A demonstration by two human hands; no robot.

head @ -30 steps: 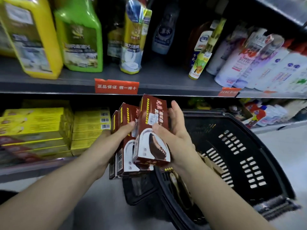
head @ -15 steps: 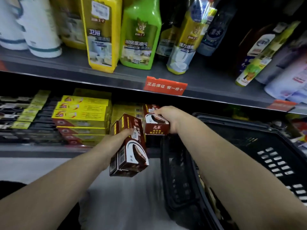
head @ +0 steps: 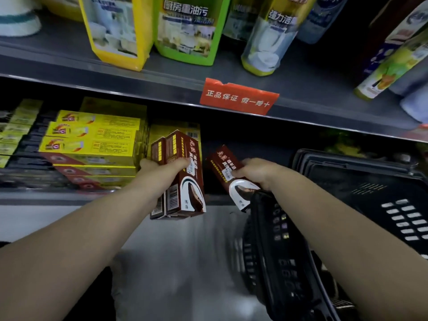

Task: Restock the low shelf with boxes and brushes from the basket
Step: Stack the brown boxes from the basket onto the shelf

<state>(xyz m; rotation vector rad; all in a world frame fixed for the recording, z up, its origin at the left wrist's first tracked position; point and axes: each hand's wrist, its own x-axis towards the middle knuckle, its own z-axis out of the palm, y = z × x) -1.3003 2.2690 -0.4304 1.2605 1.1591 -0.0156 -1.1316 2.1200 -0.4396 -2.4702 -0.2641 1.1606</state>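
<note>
My left hand [head: 162, 166] grips two brown boxes [head: 183, 193] held side by side, upright, just in front of the low shelf [head: 46, 198]. My right hand [head: 257, 172] grips a single brown box [head: 234, 179], tilted, at the dark gap of the low shelf right of the yellow boxes. The black basket [head: 361, 188] sits to the right, its rim under my right forearm. What lies inside the basket is mostly hidden.
Stacked yellow boxes [head: 92, 144] fill the low shelf on the left. The upper shelf [head: 162, 82] carries yellow and green cleaner bottles [head: 185, 31] and an orange price tag [head: 238, 98]. Grey floor [head: 176, 262] lies below between my arms.
My right hand took one brown box off the stack and carried it toward the low shelf gap. My left hand keeps the other two boxes and has risen closer to the shelf.
</note>
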